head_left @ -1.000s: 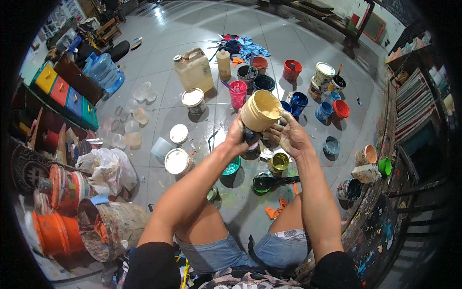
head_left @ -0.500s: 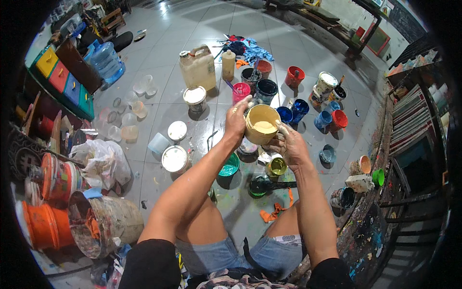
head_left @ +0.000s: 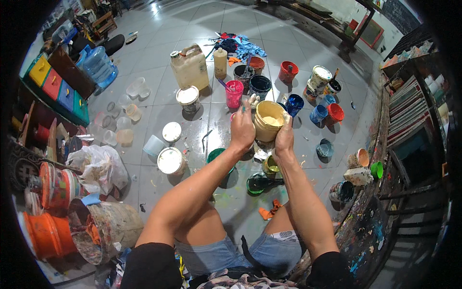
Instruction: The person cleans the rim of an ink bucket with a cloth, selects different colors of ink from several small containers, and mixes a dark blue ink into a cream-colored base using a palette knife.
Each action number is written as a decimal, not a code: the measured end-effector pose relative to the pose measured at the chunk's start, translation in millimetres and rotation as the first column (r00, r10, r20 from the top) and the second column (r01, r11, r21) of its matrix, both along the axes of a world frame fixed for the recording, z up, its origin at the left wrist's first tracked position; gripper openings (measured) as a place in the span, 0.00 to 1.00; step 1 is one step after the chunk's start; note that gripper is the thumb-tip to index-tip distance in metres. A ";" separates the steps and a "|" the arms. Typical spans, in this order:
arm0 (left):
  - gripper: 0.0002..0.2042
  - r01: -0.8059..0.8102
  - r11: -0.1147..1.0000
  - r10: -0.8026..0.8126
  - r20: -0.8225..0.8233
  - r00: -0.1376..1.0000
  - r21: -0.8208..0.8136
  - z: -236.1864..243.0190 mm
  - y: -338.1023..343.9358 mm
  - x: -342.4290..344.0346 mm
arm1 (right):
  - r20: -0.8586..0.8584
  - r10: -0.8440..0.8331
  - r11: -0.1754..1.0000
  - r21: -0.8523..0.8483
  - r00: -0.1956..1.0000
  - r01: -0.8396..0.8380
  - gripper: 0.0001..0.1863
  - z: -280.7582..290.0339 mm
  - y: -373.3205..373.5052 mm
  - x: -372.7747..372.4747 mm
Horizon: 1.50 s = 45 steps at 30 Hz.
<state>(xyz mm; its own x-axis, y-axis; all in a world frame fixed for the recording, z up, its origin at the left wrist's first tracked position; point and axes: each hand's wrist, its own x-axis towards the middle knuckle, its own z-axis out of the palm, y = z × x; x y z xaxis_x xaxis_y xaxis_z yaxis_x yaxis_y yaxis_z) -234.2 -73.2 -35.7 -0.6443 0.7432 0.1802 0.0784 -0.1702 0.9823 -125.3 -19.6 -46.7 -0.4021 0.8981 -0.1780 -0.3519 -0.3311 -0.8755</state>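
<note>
Both hands hold a pale yellow plastic tub up over the floor, its open mouth tipped toward me and pale yellow paint inside. My left hand lies along the tub's left side, its paint-smeared fingers pointing up and away. Against the right side rests my right hand, its fingers partly hidden behind the tub. Below and around the hands stand a green paint cup, an olive-yellow cup and a dark blue cup. A pink cup with a stick in it stands just beyond my left hand.
A cloudy jerrycan, a squeeze bottle and lidded white tubs stand on the tiles. Several clear cups lie left. Red cups stand right. A paint-stained bucket sits near my left elbow.
The tub has shifted slightly right relative to my body. My left fingers have straightened along its side, and my right hand has turned more upright against it. The whole view has turned a little.
</note>
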 end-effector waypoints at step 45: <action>0.21 0.100 0.995 -0.099 0.017 0.995 -0.027 -44.8 12.6 -32.8 | 0.032 0.426 0.899 -0.131 0.904 -0.419 0.31 34.3 -14.2 47.8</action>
